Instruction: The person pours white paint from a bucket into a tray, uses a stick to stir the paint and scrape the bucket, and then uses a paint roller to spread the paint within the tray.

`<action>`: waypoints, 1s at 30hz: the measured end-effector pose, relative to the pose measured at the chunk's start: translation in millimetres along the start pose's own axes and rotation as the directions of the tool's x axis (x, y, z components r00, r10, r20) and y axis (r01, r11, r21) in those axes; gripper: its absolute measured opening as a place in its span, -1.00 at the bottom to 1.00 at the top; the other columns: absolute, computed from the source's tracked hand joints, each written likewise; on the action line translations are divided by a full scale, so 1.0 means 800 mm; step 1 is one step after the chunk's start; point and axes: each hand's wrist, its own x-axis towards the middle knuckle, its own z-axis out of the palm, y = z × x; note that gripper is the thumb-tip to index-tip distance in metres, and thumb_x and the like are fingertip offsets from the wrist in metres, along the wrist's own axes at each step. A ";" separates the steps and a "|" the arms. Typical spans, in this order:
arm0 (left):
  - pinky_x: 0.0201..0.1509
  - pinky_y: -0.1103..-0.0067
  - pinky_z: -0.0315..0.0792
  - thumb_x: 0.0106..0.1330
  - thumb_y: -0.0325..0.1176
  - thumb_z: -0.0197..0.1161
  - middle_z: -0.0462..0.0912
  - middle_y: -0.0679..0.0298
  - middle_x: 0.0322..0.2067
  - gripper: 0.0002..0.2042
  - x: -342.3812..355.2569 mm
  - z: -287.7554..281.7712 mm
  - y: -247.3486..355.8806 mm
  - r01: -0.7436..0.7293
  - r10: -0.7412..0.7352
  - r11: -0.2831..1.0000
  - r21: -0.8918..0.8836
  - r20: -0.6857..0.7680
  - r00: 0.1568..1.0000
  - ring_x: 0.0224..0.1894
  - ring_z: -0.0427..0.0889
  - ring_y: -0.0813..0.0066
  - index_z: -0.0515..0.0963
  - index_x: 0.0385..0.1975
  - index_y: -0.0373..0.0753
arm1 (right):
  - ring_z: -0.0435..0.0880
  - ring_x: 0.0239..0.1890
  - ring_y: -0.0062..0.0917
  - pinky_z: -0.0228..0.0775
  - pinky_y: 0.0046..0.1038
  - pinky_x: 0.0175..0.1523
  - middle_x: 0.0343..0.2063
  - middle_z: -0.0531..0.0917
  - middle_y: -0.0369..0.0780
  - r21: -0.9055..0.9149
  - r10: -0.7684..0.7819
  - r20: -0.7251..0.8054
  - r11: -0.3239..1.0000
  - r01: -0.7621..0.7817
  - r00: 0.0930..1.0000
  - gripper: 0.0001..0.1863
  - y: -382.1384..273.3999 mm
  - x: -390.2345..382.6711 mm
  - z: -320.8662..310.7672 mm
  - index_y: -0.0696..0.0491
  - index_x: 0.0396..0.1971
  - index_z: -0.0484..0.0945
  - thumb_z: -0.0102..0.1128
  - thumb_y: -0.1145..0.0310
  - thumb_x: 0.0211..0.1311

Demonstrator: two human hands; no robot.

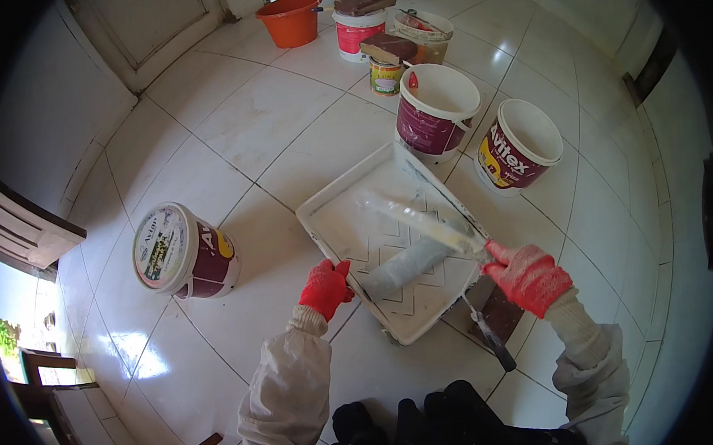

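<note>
Saw bold white lettering (509,154) on an open maroon-and-yellow bucket (517,172), more on a lidded maroon bucket (212,264) (print across its lid (160,245), too), and smaller lettering on a yellow tin (385,78).

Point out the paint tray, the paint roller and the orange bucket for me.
Paint tray (345,178): head view, on its upper-left rim.
Paint roller (406,270): head view, on its grey sleeve.
Orange bucket (288,30): head view, on its outer wall.

Left glove (325,291) and right glove (529,278) are showing red, tray (344,180) off-white with dark chevrons, tray roller (406,270) greyish, lidded tub (187,252) maroon and yellow, bucket (290,24) orange.
</note>
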 end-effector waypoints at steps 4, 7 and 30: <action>-0.47 0.54 0.48 0.38 -0.16 0.08 0.56 0.17 -0.59 -0.66 0.002 0.002 0.000 -0.003 0.003 1.000 -0.005 -0.003 1.000 -0.61 0.55 0.43 0.43 -0.31 -0.40 | 0.57 -0.45 -0.08 0.36 -0.16 -0.36 -0.55 0.56 -0.01 -0.055 -0.064 -0.064 0.997 0.061 0.996 -0.52 -0.011 0.019 0.002 -0.09 0.10 0.44 0.06 0.01 0.24; -0.47 0.54 0.48 0.38 -0.16 0.08 0.56 0.17 -0.59 -0.66 0.003 0.001 -0.002 0.005 -0.005 1.000 -0.028 0.003 1.000 -0.61 0.55 0.43 0.43 -0.30 -0.41 | 0.57 -0.48 -0.08 0.36 -0.19 -0.37 -0.57 0.55 0.02 -0.027 -0.145 -0.047 0.989 0.144 0.988 -0.51 -0.020 0.005 0.014 -0.08 0.09 0.47 0.06 -0.02 0.23; -0.48 0.54 0.49 0.37 -0.16 0.09 0.57 0.17 -0.57 -0.67 0.000 0.002 0.002 0.007 -0.007 0.999 -0.038 -0.010 1.000 -0.60 0.55 0.44 0.44 -0.28 -0.40 | 0.59 -0.46 -0.14 0.38 -0.21 -0.36 -0.55 0.58 -0.03 -0.100 -0.182 0.109 0.976 0.193 0.977 -0.46 -0.034 0.008 0.015 -0.13 0.10 0.47 0.09 -0.10 0.20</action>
